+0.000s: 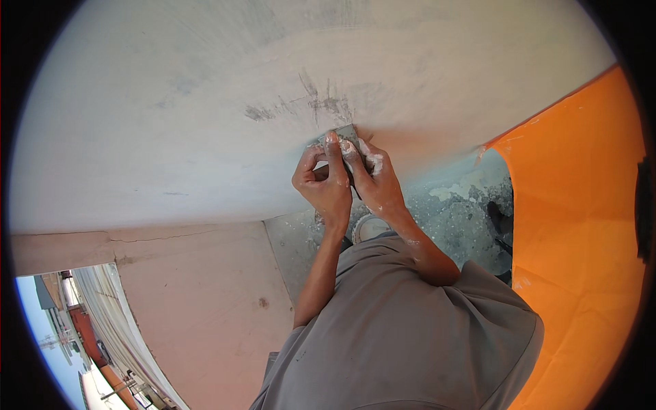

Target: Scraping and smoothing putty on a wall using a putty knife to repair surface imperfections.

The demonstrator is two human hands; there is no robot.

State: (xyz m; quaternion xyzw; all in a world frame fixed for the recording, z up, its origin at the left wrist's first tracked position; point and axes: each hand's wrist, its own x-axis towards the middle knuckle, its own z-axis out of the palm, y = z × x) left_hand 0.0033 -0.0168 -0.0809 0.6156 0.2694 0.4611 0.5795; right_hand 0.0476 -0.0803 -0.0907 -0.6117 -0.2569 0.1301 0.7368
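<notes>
A grey flat-bladed tool (pixel 346 131), probably a scraper, rests against the pale wall (pixel 191 96) just below some dark grey smudges. My left hand (pixel 320 178) grips it with curled fingers and its thumb pointing up along the blade. On the tool's other side, my right hand (pixel 374 179) is closed on it, with white paste smeared on the fingers and flecks on the forearm. The handle is mostly hidden between my hands.
An orange sheet (pixel 574 239) covers the right side. The grey floor (pixel 451 198) has white spatters and dark objects by the sheet. A light round thing (pixel 369 224) shows below my hands. At lower left, a cracked pink wall (pixel 205 287) borders an opening onto buildings and sky.
</notes>
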